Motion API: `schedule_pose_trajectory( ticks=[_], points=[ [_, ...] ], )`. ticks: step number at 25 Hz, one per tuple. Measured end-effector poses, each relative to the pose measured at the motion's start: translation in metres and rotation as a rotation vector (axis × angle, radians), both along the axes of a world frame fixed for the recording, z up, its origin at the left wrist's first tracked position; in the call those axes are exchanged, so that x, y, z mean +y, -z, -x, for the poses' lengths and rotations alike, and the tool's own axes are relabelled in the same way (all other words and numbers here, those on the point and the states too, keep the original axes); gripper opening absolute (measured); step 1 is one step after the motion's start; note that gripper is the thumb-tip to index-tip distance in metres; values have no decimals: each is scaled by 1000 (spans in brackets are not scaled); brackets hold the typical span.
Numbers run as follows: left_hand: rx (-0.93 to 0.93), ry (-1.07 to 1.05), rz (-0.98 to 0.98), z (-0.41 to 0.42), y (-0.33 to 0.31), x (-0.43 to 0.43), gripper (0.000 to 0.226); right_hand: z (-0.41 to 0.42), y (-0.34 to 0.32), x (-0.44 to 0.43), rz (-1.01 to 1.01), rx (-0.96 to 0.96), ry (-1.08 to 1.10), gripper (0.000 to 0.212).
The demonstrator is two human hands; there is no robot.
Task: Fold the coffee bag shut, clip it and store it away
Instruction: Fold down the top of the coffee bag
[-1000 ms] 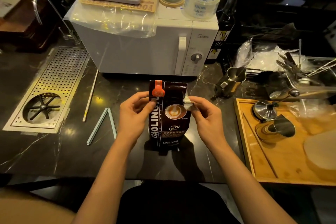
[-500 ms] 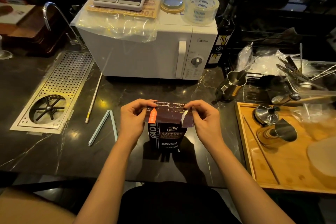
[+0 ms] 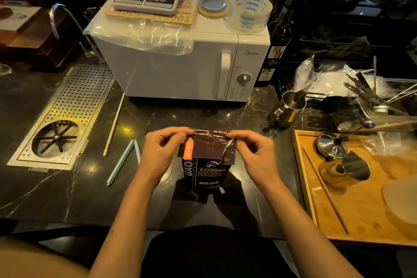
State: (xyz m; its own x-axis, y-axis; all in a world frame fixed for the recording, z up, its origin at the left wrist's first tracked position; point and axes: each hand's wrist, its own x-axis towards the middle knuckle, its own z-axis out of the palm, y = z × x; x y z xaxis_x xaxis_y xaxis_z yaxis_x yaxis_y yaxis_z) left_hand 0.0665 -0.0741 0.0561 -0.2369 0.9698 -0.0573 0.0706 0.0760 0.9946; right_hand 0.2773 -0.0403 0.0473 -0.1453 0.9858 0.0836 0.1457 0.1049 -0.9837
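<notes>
A dark brown coffee bag (image 3: 207, 176) with white lettering and an orange tab stands upright on the black marble counter in front of me. Its top is folded forward and down over the front. My left hand (image 3: 161, 149) pinches the fold's left corner and my right hand (image 3: 252, 153) pinches the right corner. A pale blue bag clip (image 3: 126, 160) lies hinged apart in a V on the counter, just left of my left hand.
A white microwave (image 3: 180, 67) with a scale and tape roll on top stands behind the bag. A perforated steel drain tray (image 3: 67, 110) lies at left, with a thin white stick (image 3: 114, 124) beside it. At right are a wooden tray (image 3: 343, 216) and steel pitchers (image 3: 291, 108).
The bag's top stood tall a second ago; both hands have since folded it forward and down, so the bag is now shorter. The clip has not moved.
</notes>
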Motion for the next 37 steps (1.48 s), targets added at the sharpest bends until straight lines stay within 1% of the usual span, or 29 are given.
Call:
schedule_pose_trajectory(
  ticks=[2, 4, 6, 7, 9, 10, 11, 14, 16, 18, 20, 23, 26, 30, 34, 37],
  points=[
    [-16, 16, 2, -2, 0, -2, 11, -1, -3, -2, 26, -1, -7, 31],
    [-8, 7, 6, -5, 2, -2, 11, -1, -6, -4, 30, -25, -10, 23],
    [29, -5, 4, -7, 4, -2, 16, 1, -5, -5, -20, -91, -7, 12],
    [53, -6, 0, -8, 5, -2, 22, 4, -4, -5, -48, -127, -3, 11],
    [74, 10, -1, -8, 6, -1, 37, 9, -1, -5, -57, -164, 28, 17],
    [78, 25, -4, -9, 7, -1, 42, 12, 0, -5, -47, -171, 44, 19],
    [84, 42, -11, -11, 7, 0, 42, 14, 1, -5, -42, -179, 56, 17],
    [87, 30, -25, -26, 8, 3, 20, 22, 6, -6, -55, -201, 88, 4],
    [81, -48, -45, -36, 10, 5, 16, 30, 8, -9, -59, -197, 146, 2],
    [99, -98, -75, -41, 16, 8, 17, 39, 10, -14, -46, -178, 200, 4],
    [146, -136, -94, -44, 22, 10, 21, 51, 11, -18, 3, -121, 239, 11],
    [169, -216, -84, -48, 26, 9, 38, 65, 18, -13, -1, -84, 324, 17],
    [195, -259, -79, -51, 25, 13, 46, 74, 24, -6, -26, -104, 400, 24],
    [225, -312, -111, -50, 30, 18, 35, 78, 27, -2, -43, -185, 440, 32],
    [207, -322, -123, -50, 35, 22, 33, 78, 27, 0, -60, -263, 455, 26],
    [194, -324, -110, -50, 37, 23, 30, 79, 27, 2, -58, -256, 468, 24]
  ],
)
